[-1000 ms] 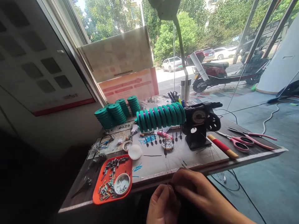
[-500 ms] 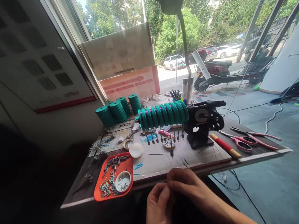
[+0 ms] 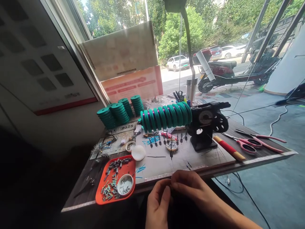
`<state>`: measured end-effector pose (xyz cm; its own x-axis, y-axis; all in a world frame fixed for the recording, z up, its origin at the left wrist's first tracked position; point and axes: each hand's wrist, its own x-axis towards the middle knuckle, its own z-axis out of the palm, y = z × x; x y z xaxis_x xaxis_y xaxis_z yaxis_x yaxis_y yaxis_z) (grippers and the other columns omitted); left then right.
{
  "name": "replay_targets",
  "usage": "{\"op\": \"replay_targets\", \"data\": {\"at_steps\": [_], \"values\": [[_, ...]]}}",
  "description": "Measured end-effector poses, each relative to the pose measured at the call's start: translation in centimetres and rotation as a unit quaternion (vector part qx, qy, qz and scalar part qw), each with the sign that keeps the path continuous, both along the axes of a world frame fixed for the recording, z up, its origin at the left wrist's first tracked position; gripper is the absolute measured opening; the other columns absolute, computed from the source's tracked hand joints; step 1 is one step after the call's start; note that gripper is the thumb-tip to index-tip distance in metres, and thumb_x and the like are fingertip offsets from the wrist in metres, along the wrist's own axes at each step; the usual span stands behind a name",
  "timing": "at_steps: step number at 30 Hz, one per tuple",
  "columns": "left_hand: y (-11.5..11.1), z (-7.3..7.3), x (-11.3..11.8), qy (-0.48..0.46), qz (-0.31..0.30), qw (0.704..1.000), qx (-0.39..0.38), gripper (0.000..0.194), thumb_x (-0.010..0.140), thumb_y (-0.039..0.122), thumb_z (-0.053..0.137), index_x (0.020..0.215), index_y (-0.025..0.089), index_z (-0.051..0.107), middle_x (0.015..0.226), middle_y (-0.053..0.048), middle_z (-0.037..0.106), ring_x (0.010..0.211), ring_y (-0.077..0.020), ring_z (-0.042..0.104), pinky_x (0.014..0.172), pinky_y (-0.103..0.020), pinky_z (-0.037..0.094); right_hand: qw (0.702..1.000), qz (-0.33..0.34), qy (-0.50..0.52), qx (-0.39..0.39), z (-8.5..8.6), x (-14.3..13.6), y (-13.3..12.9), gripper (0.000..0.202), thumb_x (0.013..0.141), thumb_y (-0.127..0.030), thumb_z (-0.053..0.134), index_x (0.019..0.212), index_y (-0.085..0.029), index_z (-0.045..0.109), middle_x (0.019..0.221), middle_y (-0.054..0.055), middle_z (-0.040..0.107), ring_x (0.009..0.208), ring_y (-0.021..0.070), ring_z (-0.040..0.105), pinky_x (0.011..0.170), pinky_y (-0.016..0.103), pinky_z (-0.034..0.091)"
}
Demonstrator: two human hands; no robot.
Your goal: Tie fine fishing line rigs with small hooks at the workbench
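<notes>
My left hand point(image 3: 159, 201) and my right hand point(image 3: 189, 186) meet fingertip to fingertip just in front of the table's near edge. Both are closed in a pinch, and whatever lies between the fingers is too small to make out. Thin strands seem to run down toward them from a small dark piece point(image 3: 171, 155) hanging over the mat. Beyond them, a row of green spools point(image 3: 166, 117) sits on the shaft of a black geared winder point(image 3: 205, 127). Several similar dark pieces dangle below the spools on thin lines.
An orange tray point(image 3: 101, 190) at the left carries metal bits and a white cup point(image 3: 125, 184). Stacked green spools point(image 3: 120, 113) stand behind. On the right lie pink-handled scissors point(image 3: 247, 146), pliers point(image 3: 269, 144) and a red-and-yellow stick point(image 3: 228, 148). A small dish point(image 3: 172, 145) holds beads.
My left hand has shifted slightly left and its thumb is more upright. The hanging dark piece nearest me has swung a little left and up. My right hand has barely moved.
</notes>
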<state>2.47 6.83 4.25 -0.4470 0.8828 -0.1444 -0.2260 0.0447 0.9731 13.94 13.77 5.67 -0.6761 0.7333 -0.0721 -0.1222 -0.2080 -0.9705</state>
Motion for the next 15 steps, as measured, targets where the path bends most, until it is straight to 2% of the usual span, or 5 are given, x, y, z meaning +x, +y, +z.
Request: {"op": "replay_targets", "data": {"at_steps": [4,7,9,11,15], "values": [[0.1,-0.2,0.1,-0.032,-0.010,0.999,-0.010,0.037,0.055,0.050,0.077,0.073,0.017,0.074,0.058,0.001,0.058,0.057,-0.0107,0.042,0.057,-0.021,0.034,0.998,-0.004,-0.013,0.061,-0.8,0.2,0.1,0.033,0.077,-0.047,0.061,0.071,-0.015,0.055,0.066,-0.001,0.049,0.065,0.0138,0.044,0.061,0.024,0.035],[0.1,-0.5,-0.1,-0.060,-0.023,0.998,-0.021,0.034,0.053,0.046,0.080,0.067,0.015,0.072,0.054,0.002,0.054,0.053,-0.0081,0.039,0.054,-0.020,0.032,0.998,0.002,-0.005,0.068,-0.8,0.2,0.1,0.032,0.077,-0.046,0.060,0.070,-0.015,0.055,0.065,-0.002,0.048,0.064,0.0133,0.043,0.060,0.024,0.034],[0.1,-0.8,-0.3,-0.094,-0.038,0.994,-0.033,0.033,0.054,0.042,0.081,0.063,0.013,0.070,0.051,0.004,0.051,0.051,-0.0060,0.038,0.051,-0.018,0.030,0.999,0.017,0.018,0.031,-0.6,0.1,0.0,0.032,0.075,-0.045,0.063,0.068,-0.015,0.054,0.064,-0.002,0.048,0.062,0.0122,0.042,0.058,0.023,0.033],[0.0,-0.9,-0.4,-0.150,-0.052,0.987,-0.038,0.031,0.054,0.039,0.082,0.060,0.012,0.068,0.049,0.004,0.050,0.049,-0.0046,0.038,0.050,-0.016,0.030,0.997,0.035,0.046,-0.042,-0.6,0.0,-0.2,0.030,0.073,-0.042,0.066,0.067,-0.015,0.052,0.061,-0.003,0.048,0.059,0.0106,0.041,0.054,0.021,0.031],[-0.1,-1.0,-0.3,-0.282,-0.068,0.957,-0.022,0.026,0.052,0.031,0.084,0.059,0.012,0.069,0.051,0.002,0.055,0.051,-0.0051,0.047,0.053,-0.016,0.036,0.982,0.056,0.102,-0.152,-1.3,-0.3,-0.5,0.028,0.070,-0.038,0.070,0.068,-0.015,0.053,0.058,-0.004,0.046,0.055,0.0082,0.039,0.050,0.019,0.028]]}}
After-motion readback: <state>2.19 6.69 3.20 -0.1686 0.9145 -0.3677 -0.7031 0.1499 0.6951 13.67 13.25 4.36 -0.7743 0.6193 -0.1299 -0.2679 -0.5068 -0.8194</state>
